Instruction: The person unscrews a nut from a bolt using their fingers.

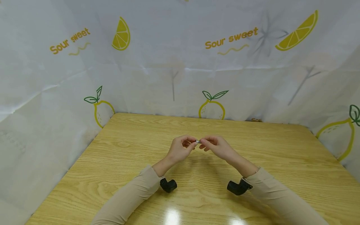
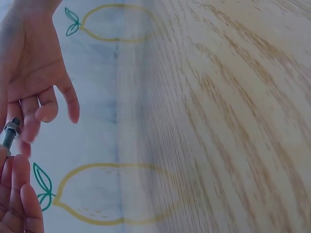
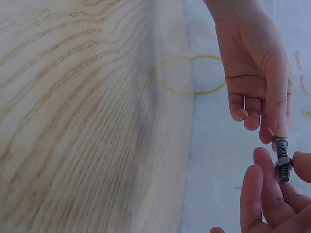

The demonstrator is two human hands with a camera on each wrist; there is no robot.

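Both hands meet over the middle of the table, with a small metal bolt (image 1: 198, 142) between their fingertips. My left hand (image 1: 180, 147) pinches the bolt by its head end, seen at the top of the right wrist view. A hex nut (image 3: 283, 165) sits on the threads of the bolt (image 3: 282, 149), near its free end. The thumb and fingers of my right hand (image 1: 220, 148) pinch this nut. In the left wrist view the threaded shaft (image 2: 8, 141) and nut (image 2: 12, 127) also show, though the thumbs are partly cut off at the frame edge.
A wood-grain table (image 1: 135, 134) spreads beneath the hands. Behind it and at the sides hangs a white curtain (image 1: 157, 84) printed with lemons. Black wrist devices (image 1: 168, 185) sit at both sleeve cuffs.
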